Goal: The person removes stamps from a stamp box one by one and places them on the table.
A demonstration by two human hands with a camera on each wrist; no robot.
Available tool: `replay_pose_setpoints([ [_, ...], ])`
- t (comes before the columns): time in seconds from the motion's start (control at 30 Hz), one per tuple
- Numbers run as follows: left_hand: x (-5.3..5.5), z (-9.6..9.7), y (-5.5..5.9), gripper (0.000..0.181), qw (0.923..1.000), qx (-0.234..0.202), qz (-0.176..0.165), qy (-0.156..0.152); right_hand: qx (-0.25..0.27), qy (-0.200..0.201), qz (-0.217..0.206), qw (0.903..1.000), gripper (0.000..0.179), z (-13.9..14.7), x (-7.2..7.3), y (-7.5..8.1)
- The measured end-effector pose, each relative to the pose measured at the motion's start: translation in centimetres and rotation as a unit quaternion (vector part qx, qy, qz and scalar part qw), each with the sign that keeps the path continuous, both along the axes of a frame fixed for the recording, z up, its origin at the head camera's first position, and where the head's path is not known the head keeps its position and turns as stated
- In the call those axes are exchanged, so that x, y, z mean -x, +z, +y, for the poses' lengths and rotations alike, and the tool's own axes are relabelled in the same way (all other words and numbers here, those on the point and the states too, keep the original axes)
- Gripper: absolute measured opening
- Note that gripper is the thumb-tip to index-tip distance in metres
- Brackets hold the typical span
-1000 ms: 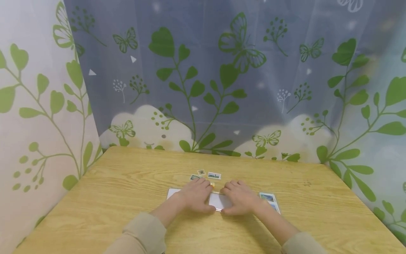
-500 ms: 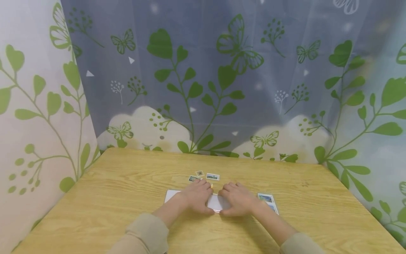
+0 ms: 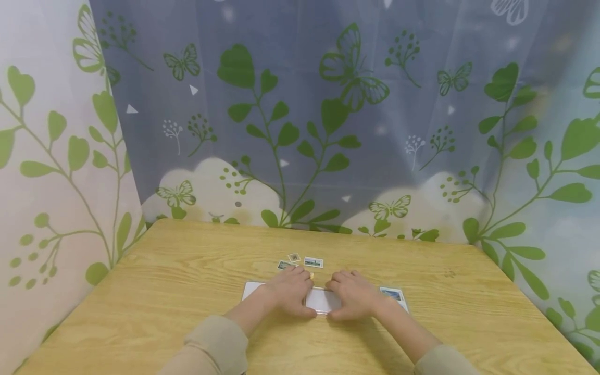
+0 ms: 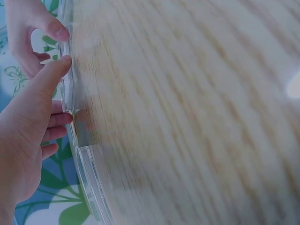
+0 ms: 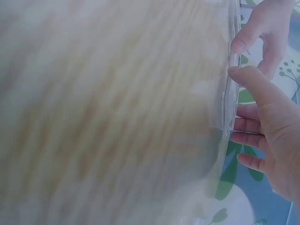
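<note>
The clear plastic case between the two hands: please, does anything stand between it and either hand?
Nothing visible does. The left hand and the right hand each have a thumb on the near edge of the clear plastic case. The loose stamps lie beyond the case, not between it and either thumb.

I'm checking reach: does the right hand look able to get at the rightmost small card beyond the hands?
Probably yes: nothing covers the small card, just ahead and left of the right hand. That hand is holding the clear case, though, and would likely have to let go first.
</note>
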State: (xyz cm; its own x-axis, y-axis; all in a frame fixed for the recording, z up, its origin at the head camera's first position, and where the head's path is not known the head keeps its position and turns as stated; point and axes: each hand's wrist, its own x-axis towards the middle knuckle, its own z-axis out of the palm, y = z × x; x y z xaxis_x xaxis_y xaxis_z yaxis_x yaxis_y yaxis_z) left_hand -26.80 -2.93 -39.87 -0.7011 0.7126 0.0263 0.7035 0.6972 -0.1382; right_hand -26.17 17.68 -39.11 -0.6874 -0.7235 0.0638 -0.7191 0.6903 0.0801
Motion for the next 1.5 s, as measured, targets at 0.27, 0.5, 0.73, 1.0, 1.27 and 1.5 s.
replay_pose_setpoints([
  [0.27,-0.42,-0.25,0.43,0.061,0.9999,-0.007,-0.010,0.004,-0.006,0.002,0.003,1.0000,0.056,0.05,-0.05,0.17],
  [0.5,-0.26,-0.36,0.49,0.061,0.9999,-0.008,-0.009,0.007,0.001,0.001,0.001,1.0000,0.054,0.13,-0.09,0.26],
  [0.73,-0.31,-0.07,0.49,0.060,0.9999,-0.003,-0.006,0.009,0.010,-0.003,-0.006,0.9999,0.054,0.36,0.03,-0.05],
  [1.0,-0.27,-0.13,0.34,0.061,1.0000,0.003,0.004,0.008,0.006,-0.004,-0.009,0.9999,0.056,0.48,0.25,-0.35],
  [1.27,-0.18,-0.34,0.31,0.065,0.9999,0.011,0.010,0.004,0.010,-0.004,-0.011,0.9999,0.055,0.35,0.37,-0.23],
  [1.5,-0.48,-0.33,0.36,0.061,0.9999,0.005,-0.004,0.014,0.027,-0.003,-0.030,0.9992,0.055,0.45,0.63,-0.41],
])
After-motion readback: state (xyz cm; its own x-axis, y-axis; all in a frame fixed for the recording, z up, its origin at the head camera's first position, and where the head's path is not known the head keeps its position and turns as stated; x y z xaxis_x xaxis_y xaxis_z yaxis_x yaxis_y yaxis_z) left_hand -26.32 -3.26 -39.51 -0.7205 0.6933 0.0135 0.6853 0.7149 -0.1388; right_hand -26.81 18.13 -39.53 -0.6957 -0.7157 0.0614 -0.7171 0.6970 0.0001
